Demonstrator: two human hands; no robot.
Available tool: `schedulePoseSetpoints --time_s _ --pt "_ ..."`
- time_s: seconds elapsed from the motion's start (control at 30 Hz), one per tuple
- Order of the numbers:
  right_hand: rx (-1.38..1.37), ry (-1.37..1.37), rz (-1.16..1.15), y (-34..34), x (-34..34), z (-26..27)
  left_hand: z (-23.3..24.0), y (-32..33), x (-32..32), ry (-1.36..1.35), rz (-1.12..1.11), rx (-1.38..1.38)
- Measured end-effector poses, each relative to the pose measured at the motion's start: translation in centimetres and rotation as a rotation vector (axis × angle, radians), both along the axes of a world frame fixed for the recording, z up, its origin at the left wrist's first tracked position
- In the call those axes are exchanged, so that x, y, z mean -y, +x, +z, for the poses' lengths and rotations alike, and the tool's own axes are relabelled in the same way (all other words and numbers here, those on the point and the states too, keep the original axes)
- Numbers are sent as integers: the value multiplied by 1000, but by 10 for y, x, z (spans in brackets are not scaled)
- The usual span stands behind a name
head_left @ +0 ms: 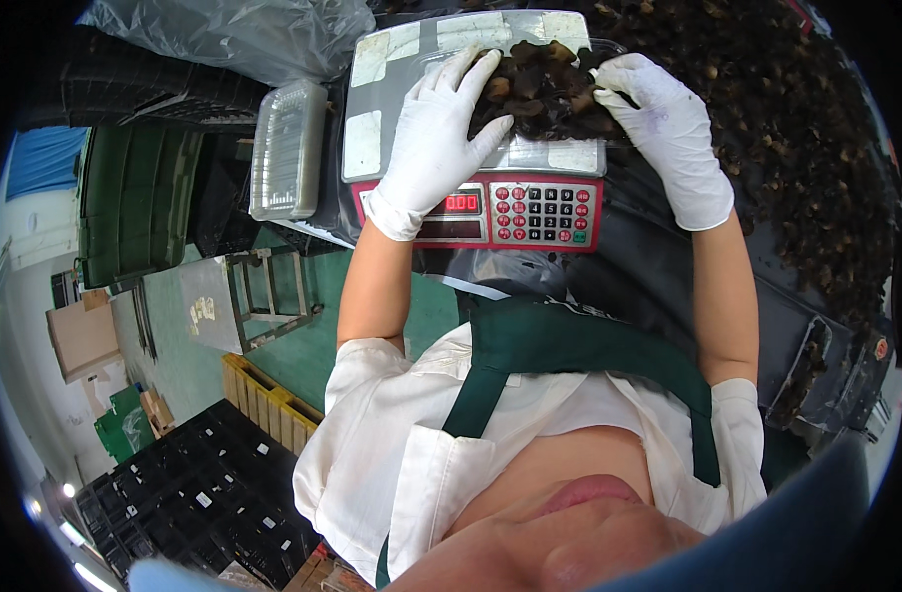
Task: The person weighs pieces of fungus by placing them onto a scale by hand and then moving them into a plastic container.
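Dark wood-ear-like fungus pieces [543,92] fill a clear plastic tray [521,143] over the platform of a digital weighing scale [362,144]. My left hand [443,137], in a white glove, lies at the tray's left end with fingers and thumb spread against the fungus. At the right end, my gloved right hand [662,122] has its thumb and forefinger close together by the pieces. Whether they pinch a piece or the tray rim cannot be made out. Below the platform, the scale's red keypad panel [546,214] faces me, its display lit.
Loose fungus [777,118] spreads over the dark table covering at right. Stacked clear trays [288,152] stand left of the scale, below a clear plastic bag [236,33]. A metal-framed stand [270,296], yellow pallet [270,399] and black crates [199,488] occupy the floor at left.
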State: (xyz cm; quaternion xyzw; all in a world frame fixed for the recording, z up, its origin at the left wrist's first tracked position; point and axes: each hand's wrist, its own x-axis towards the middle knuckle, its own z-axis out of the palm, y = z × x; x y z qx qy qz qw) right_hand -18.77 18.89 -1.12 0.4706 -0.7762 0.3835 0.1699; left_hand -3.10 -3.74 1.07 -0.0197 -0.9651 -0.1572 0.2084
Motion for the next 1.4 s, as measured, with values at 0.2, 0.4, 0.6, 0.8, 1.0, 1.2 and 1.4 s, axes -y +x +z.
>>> schedulePoseSetpoints --time_s 0.2,0.4,0.6,0.8,1.0,1.2,1.4 --pt "425 -148 303 -12 -11 0 1 -3 1 2 12 55" --pt "305 -54 116 -11 -15 22 14 5 12 195 -29 35" --pt "276 -2 30 -4 -3 35 12 15 40 336 32 -88" --pt "325 -79 158 15 29 29 25 4 25 288 14 -99" --pt "307 -58 143 24 30 34 13 -15 20 93 -12 -14" --pt "358 -101 142 13 23 26 11 0 37 381 178 -21" --pt "-39 57 179 45 57 44 5 2 44 444 200 11"
